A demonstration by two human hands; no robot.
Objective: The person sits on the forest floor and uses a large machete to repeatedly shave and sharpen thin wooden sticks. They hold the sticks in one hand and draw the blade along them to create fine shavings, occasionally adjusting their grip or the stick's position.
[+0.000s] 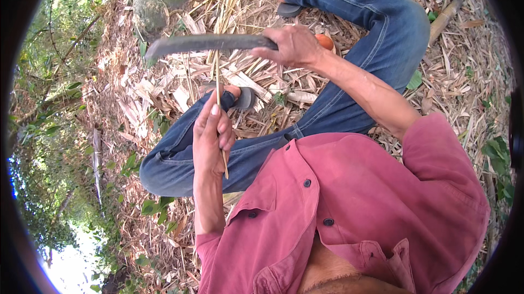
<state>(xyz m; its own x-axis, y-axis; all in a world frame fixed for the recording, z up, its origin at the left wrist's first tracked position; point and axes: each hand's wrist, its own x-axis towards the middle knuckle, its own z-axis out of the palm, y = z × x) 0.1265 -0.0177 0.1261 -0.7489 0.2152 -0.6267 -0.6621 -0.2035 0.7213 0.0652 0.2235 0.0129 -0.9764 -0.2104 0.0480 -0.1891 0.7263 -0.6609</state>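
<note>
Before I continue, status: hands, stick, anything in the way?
Left hand gripping thin stick. Right hand holding knife. Knife crosses stick in view, contact unclear. No obstruction evident.

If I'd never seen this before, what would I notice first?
Probably the long dark blade, held sideways in the right hand, crossing a thin stick in the left hand. Next, the big pink shirt below, then the round orange-red thing just beyond the right wrist.

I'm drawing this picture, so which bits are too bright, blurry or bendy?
Head view: white glare washes out the lower left; the long blade looks slightly smeared; dark buttons seem fairly crisp; curved black borders, fisheye-style, close in at both sides.
</note>
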